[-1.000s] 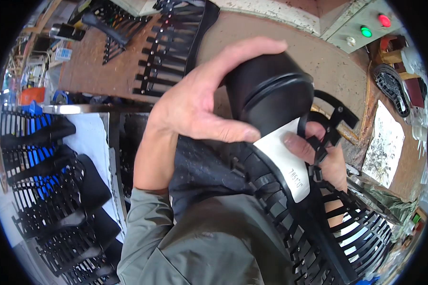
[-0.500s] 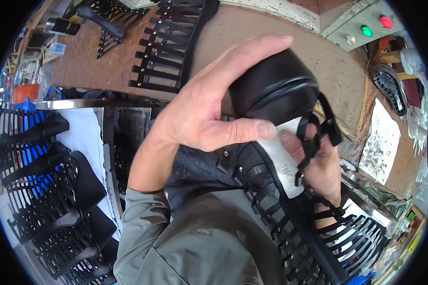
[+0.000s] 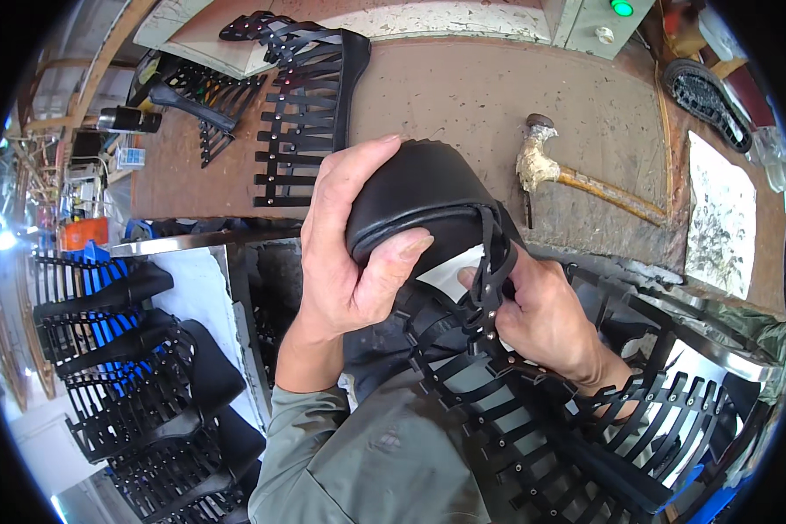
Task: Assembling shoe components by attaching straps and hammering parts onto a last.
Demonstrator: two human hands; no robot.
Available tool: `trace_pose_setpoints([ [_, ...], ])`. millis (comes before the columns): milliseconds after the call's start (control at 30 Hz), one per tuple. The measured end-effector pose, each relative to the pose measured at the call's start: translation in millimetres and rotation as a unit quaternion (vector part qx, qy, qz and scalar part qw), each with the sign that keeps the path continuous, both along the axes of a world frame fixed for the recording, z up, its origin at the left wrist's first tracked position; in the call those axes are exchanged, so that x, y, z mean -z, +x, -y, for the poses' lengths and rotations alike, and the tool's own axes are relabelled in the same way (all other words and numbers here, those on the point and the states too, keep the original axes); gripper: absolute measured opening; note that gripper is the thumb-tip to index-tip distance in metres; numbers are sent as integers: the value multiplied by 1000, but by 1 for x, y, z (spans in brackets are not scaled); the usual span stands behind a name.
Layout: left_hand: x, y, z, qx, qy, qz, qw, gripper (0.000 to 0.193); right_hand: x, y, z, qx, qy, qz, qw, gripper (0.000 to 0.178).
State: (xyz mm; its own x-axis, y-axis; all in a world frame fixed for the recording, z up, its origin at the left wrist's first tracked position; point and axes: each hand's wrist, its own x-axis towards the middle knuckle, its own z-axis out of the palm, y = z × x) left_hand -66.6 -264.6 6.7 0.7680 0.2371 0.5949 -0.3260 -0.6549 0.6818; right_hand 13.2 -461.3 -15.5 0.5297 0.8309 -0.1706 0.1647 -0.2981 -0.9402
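A tall strappy black sandal boot is held between my two hands over my lap. My left hand is wrapped round its smooth, rounded black end, fingers on the far side and thumb over the near edge. My right hand grips the boot lower down, beside the thin studded straps; some of its fingers are hidden behind them. A strip of pale insole shows between the straps and the rounded end. The boot's long shaft of riveted straps hangs down across my lap to the lower right.
A hammer with a worn wooden handle lies on the workbench. Another black strap shaft lies left of it. Several more strappy pieces are stacked at left. A dark sole and stained paper lie at right.
The boot has turned and moved left and a little down with both hands; less of its pale insole shows. The hammer has come into sight, and the view has shifted.
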Motion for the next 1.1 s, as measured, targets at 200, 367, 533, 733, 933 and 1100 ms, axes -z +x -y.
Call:
trace_pose_setpoints([
  [200,-3,2,9,-12,3,0,1000,52,-2,2,2,1,1,-21,1000,26],
  [367,-7,6,16,-28,22,20,999,47,4,4,6,6,14,-85,996,25],
  [533,-18,9,10,-108,22,-54,992,37,-17,41,35,-19,-121,-277,953,40],
  [733,-29,17,17,-212,-12,-133,968,40,40,5,103,268,222,-235,908,50],
  [933,-12,-39,39,-240,-50,-120,962,51,122,18,96,247,510,-486,666,43],
  [1100,46,-102,83,-232,-10,-10,973,59,71,33,56,305,369,-342,809,28],
])
